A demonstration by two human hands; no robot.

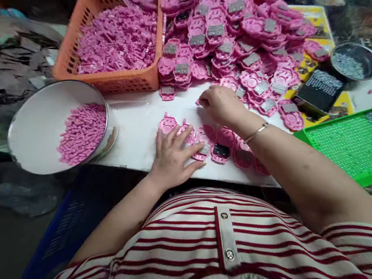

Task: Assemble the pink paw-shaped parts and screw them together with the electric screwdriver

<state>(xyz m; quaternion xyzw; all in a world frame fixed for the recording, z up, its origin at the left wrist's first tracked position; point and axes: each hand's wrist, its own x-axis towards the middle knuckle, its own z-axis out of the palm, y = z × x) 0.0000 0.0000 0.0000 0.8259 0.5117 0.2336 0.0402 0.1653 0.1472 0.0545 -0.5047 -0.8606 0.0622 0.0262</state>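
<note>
Several pink plastic housings lie in a row along the near edge of the white table, some with grey or black plates. My left hand rests on the left ones, its fingers spread. Beyond the row, my right hand is closed in a pinch, a small pink piece showing at its fingertips. A silver bracelet circles the right wrist. Behind the hands rises a large heap of pink housings with grey plates.
An orange basket of small pink parts stands at the back left. Nearer is a white bowl of pink pieces. At the right are a green tray, a black tray and a metal bowl with small metallic parts.
</note>
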